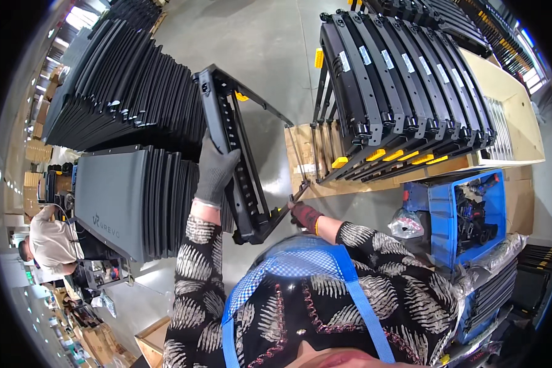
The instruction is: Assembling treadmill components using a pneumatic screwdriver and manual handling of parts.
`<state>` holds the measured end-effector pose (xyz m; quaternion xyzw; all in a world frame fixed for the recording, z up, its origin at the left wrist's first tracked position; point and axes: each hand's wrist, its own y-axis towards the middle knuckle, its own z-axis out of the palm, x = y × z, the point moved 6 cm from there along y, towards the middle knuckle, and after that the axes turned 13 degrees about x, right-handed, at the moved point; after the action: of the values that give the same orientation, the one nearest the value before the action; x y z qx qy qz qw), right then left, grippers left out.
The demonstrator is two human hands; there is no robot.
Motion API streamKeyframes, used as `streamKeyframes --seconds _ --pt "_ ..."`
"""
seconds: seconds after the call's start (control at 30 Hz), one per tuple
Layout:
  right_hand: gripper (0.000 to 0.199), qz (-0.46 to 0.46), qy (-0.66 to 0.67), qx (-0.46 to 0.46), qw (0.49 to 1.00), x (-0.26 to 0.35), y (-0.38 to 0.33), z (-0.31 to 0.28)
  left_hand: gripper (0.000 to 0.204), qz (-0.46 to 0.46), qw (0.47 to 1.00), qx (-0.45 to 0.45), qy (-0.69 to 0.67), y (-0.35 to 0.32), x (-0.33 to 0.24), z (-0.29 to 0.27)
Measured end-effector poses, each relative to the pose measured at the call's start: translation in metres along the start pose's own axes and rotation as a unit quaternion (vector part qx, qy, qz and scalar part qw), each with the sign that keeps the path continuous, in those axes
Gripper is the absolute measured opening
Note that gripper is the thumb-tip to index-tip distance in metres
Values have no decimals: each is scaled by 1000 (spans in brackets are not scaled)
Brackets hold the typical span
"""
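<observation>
A black metal frame (245,196) with long side bars and yellow pads stands tilted in front of me. My left hand (216,170), in a dark grey knit glove, is closed around its broad, perforated end beam. Lower and to the right, my right hand (305,216) wears a dark red glove. Its fingers are wrapped round the end of a thin bar that seems to belong to the same frame; the grip is partly hidden.
Upright black panels (135,86) are packed at the left, with more grey-black panels (110,190) nearer. Several similar frames (405,80) stand in a row at right, over cardboard (300,150). A blue bin (441,227) holds black parts. Another person (55,242) works at far left.
</observation>
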<state>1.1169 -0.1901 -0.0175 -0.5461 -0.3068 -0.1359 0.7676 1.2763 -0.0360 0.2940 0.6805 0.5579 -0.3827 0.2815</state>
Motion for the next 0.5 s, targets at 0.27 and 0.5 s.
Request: streamKeyframes --seconds 0.27,0.5 --pt "46 206 499 138 830 -78 72 82 67 -102 978 -58 171 -89 14 -13" --pt "60 161 463 -31 871 -144 114 110 59 -281 932 -75 218 -195 42 -18"
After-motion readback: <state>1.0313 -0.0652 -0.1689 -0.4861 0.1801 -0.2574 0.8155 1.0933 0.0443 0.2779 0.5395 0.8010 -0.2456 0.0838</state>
